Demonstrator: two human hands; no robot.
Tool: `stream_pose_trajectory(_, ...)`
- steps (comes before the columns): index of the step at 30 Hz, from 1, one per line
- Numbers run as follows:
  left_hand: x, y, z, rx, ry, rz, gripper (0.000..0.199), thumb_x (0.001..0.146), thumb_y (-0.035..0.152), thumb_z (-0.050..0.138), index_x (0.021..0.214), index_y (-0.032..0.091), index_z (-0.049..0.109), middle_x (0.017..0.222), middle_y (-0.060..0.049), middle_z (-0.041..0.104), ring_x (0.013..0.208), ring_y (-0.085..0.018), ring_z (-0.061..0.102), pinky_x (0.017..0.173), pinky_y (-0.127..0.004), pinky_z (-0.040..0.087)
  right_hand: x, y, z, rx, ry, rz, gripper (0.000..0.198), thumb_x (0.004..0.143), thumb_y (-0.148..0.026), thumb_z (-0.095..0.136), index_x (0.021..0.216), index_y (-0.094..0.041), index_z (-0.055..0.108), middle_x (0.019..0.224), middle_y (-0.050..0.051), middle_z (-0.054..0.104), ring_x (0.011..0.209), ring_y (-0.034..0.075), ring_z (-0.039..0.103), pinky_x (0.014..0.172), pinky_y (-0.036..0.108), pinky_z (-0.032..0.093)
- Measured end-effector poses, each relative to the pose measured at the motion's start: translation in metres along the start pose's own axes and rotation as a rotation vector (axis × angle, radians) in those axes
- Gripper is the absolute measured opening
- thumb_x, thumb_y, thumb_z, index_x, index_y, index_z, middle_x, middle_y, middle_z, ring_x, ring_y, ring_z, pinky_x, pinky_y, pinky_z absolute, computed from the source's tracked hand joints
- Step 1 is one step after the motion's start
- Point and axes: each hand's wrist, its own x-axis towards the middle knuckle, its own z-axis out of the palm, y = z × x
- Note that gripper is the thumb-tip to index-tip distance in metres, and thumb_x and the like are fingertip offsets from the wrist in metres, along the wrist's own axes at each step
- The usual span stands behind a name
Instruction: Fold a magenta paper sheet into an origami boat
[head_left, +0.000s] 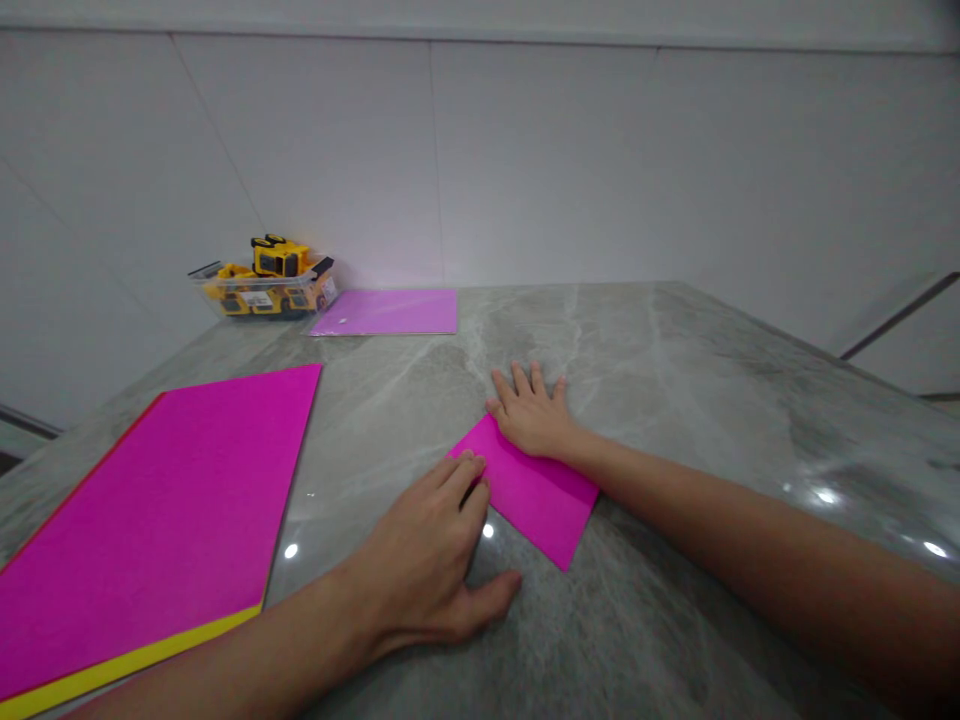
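Observation:
A small piece of bright pink paper (536,495), seemingly folded, lies on the grey marble-look table. My right hand (534,415) is laid flat across its far edge, fingers spread past it onto the tabletop. At the paper's left corner rest the fingertips of my left hand (431,545), slightly bent. Its thumb sticks out to the right over the table, apart from the paper, so this hand is open too. Part of the paper is hidden under both hands.
To the left lies a stack of large coloured sheets (172,500), pink on top with yellow and red edges below. At the back are a lilac pack of paper (397,312) and a clear plastic box (266,298) with yellow toy trucks (281,260), near the wall.

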Motion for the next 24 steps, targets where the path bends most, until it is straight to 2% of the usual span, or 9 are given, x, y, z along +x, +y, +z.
stream_pose_trajectory(5,-0.002,0.002,-0.004,-0.036,0.016,0.011,0.051,0.076,0.047,0.062,0.106,0.005,0.064,0.114,-0.021,0.061,0.11,-0.035,0.055,0.099,-0.049,0.046,-0.002,-0.005,-0.005,-0.006,-0.01,0.021,0.062,0.099,-0.047,0.019,0.153,-0.018,0.021,0.159,0.02,0.013,0.143,0.046,0.003,0.104,0.075,0.007)
stream_pose_trajectory(7,-0.005,0.006,-0.007,-0.067,0.019,0.034,0.042,0.078,0.043,0.06,0.101,0.008,0.065,0.105,-0.018,0.063,0.102,-0.032,0.058,0.094,-0.05,0.048,-0.008,-0.009,-0.006,-0.02,-0.006,-0.062,0.064,0.099,-0.048,0.02,0.153,-0.015,0.021,0.158,0.022,0.013,0.143,0.046,0.003,0.104,0.075,0.007)
stream_pose_trajectory(9,-0.008,0.01,-0.008,-0.105,0.011,0.074,0.034,0.082,0.036,0.057,0.1,0.01,0.066,0.098,-0.015,0.064,0.093,-0.029,0.06,0.09,-0.048,0.051,-0.016,-0.013,-0.006,-0.033,-0.005,-0.208,0.064,0.099,-0.049,0.022,0.153,-0.015,0.021,0.158,0.021,0.014,0.144,0.045,0.003,0.105,0.074,0.007)
stream_pose_trajectory(10,-0.009,0.013,-0.009,-0.109,0.012,0.089,0.033,0.085,0.033,0.054,0.105,0.01,0.066,0.102,-0.015,0.064,0.096,-0.028,0.06,0.09,-0.047,0.052,-0.019,-0.016,-0.005,-0.036,-0.001,-0.268,0.063,0.099,-0.049,0.022,0.153,-0.016,0.022,0.158,0.02,0.014,0.144,0.045,0.003,0.105,0.074,0.007)
stream_pose_trajectory(12,-0.01,0.017,-0.008,-0.064,0.02,0.102,0.036,0.09,0.027,0.048,0.12,0.01,0.061,0.121,-0.018,0.06,0.114,-0.03,0.056,0.097,-0.047,0.049,-0.024,-0.019,-0.004,-0.044,0.008,-0.328,0.062,0.099,-0.048,0.023,0.153,-0.016,0.023,0.158,0.02,0.014,0.144,0.044,0.004,0.105,0.075,0.006)
stream_pose_trajectory(15,-0.009,0.02,-0.006,0.05,0.005,0.122,0.042,0.096,0.022,0.04,0.135,0.009,0.05,0.137,-0.019,0.052,0.134,-0.033,0.04,0.107,-0.05,0.041,-0.028,-0.021,-0.004,-0.063,0.055,-0.311,0.062,0.099,-0.047,0.025,0.152,-0.014,0.024,0.157,0.022,0.015,0.144,0.044,0.004,0.104,0.076,0.002)
stream_pose_trajectory(19,-0.009,0.02,-0.005,0.092,-0.029,0.129,0.042,0.097,0.02,0.038,0.135,0.007,0.051,0.133,-0.018,0.057,0.132,-0.034,0.044,0.108,-0.051,0.041,-0.03,-0.02,-0.005,-0.076,0.075,-0.261,0.062,0.099,-0.045,0.029,0.152,-0.013,0.024,0.157,0.024,0.014,0.144,0.044,0.002,0.105,0.074,0.001)
stream_pose_trajectory(24,-0.011,0.017,-0.008,0.056,-0.038,0.091,0.043,0.096,0.021,0.039,0.135,0.009,0.053,0.136,-0.02,0.056,0.133,-0.034,0.043,0.108,-0.05,0.042,-0.034,-0.013,-0.008,-0.104,0.043,-0.265,0.06,0.1,-0.045,0.028,0.152,-0.015,0.025,0.156,0.024,0.014,0.143,0.044,0.003,0.105,0.074,0.003)
